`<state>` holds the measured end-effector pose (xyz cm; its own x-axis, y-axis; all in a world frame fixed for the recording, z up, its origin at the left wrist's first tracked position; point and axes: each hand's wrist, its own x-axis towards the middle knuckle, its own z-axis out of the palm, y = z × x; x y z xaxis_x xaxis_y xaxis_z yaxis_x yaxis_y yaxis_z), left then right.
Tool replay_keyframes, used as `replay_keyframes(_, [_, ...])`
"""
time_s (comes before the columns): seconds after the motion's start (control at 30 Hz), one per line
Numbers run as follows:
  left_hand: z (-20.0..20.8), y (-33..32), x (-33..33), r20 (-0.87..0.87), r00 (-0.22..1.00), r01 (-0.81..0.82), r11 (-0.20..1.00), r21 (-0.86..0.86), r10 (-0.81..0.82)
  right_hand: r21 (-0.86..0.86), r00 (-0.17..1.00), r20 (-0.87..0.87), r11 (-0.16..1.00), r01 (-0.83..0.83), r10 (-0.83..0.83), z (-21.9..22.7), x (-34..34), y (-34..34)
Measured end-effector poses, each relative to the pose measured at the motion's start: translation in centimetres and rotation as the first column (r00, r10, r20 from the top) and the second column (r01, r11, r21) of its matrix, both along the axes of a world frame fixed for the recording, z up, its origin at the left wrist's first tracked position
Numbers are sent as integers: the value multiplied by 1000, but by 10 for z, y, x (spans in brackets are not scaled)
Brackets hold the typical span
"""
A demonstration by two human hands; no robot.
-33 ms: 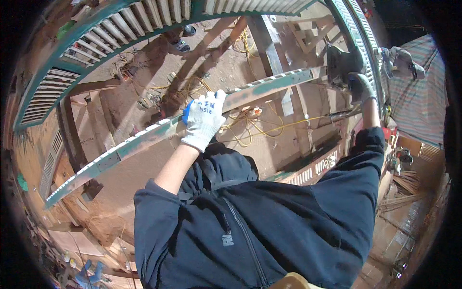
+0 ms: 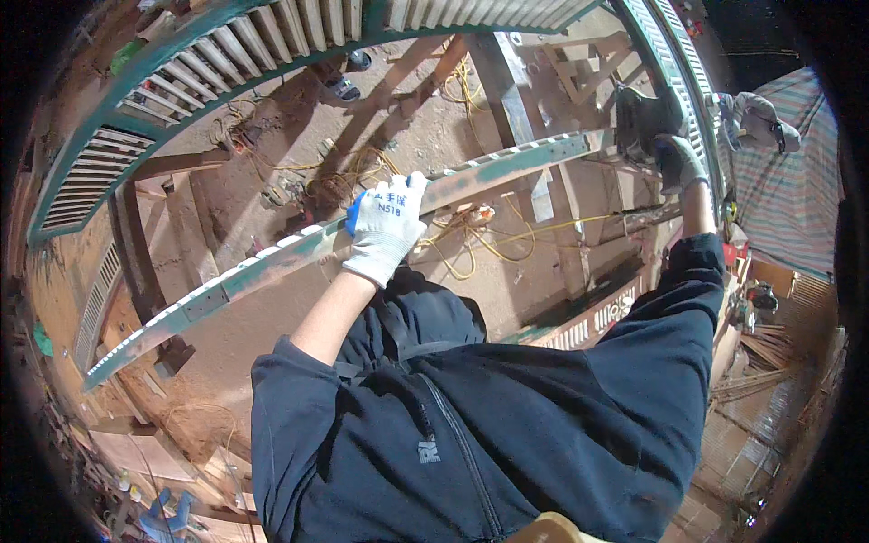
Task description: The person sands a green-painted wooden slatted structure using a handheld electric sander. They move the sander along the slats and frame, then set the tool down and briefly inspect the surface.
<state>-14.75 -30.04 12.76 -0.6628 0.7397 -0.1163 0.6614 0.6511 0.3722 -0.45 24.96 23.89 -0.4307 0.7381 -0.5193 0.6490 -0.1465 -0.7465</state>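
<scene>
1. Two gloved hands worked on one long curved rail [image 2: 272,262], a wooden strip with worn green paint and pale notches along its upper edge.
2. The left hand [image 2: 385,226], in a white knit glove with a blue edge, was closed over the rail near its middle, fingers wrapped across the top.
3. The right hand [image 2: 677,163], in a dark glove, was stretched far out and gripped a dark power tool [image 2: 644,116] at the rail's upper right end.
4. Whether the tool's base touched the rail could not be told; it sat right at that end.
5. The rail ran from the lower left up to the upper right, raised above the dirt floor [image 2: 272,326].
6. Yellow cables [image 2: 471,244] lay in loops on the floor beneath the rail, near the left hand.
7. A large green slatted frame [image 2: 190,63] arched across the top, with a second slatted strip [image 2: 674,54] running down the right side just beside the tool.
8. Wooden beams [image 2: 516,100] crossed behind the rail.
9. A striped cloth [image 2: 778,190] hung at the far right, well apart from both hands.
10. The person's dark jacket [image 2: 471,425] filled the lower middle.
</scene>
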Motion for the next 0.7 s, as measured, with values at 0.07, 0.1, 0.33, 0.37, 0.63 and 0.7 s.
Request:
replay_keyframes(0.07, [3, -2, 0, -26, 1000, -2, 999, 37, 3, 14, 982, -72, 985, -173, 173, -1, -13, -11])
replay_keyframes(0.1, [4, -2, 0, -29, 1000, 8, 998, 56, -6, 56, 973, -81, 976, -213, 217, -1, -17, -21])
replay_keyframes(0.33, [4, 1, -4, -27, 999, 22, 997, 80, -20, 316, 857, 276, 801, -508, 435, -14, -26, -63])
replay_keyframes(0.37, [5, 1, -5, -32, 999, 26, 997, 76, -24, 308, 856, 255, 801, -514, 451, -11, -26, -58])
replay_keyframes(0.63, [12, 3, -5, -53, 999, 8, 999, 54, -5, 246, 989, -8, 959, -138, 145, 9, -46, -15])
replay_keyframes(0.7, [12, 3, -5, -54, 999, 11, 998, 63, -7, 276, 965, -87, 937, -216, 248, 7, -49, -27])
